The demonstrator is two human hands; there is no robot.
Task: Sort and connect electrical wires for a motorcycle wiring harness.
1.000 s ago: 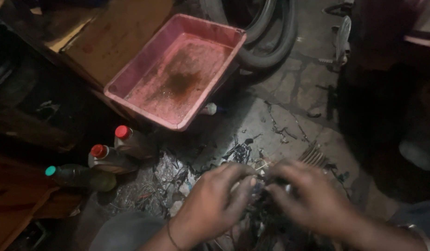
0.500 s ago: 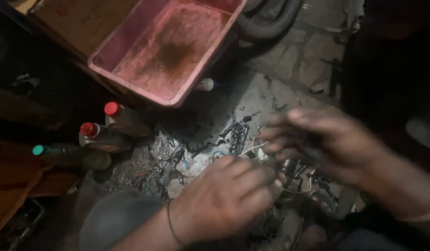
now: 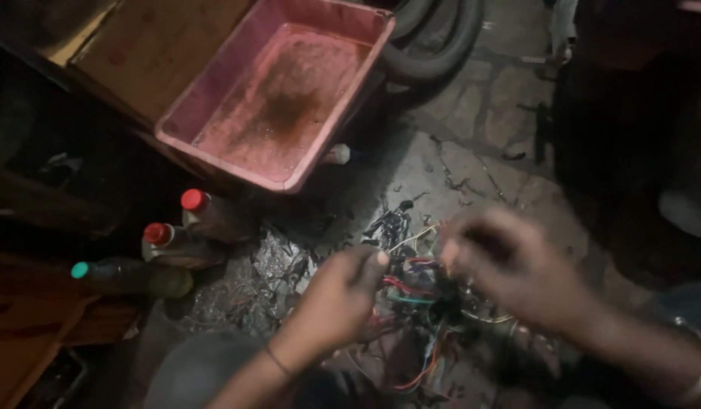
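A tangle of coloured wires [image 3: 415, 299], red, green, orange and black, lies on the dirty stone floor [image 3: 479, 163] in front of me. My left hand [image 3: 339, 299] is curled into the left side of the tangle, its fingers closed on wires. My right hand [image 3: 509, 273] is blurred, just right of and above the tangle, fingers bent; whether it grips a wire is unclear. A thin band sits on my left wrist and a metal bangle [image 3: 695, 363] on my right wrist.
A pink plastic tub [image 3: 214, 95], stained brown inside, stands at the upper left. Three dark bottles lie left of the wires: two red-capped [image 3: 193, 201] [image 3: 158, 233] and one green-capped [image 3: 80, 270]. A black hose [image 3: 441, 45] curls behind the tub. Wooden boards [image 3: 146, 45] lie upper left.
The view has shifted, so tub and bottles sit elsewhere in frame. My right hand pulled away from the left, rose to the right, and now hovers by the tangle. The left stays in the wires.
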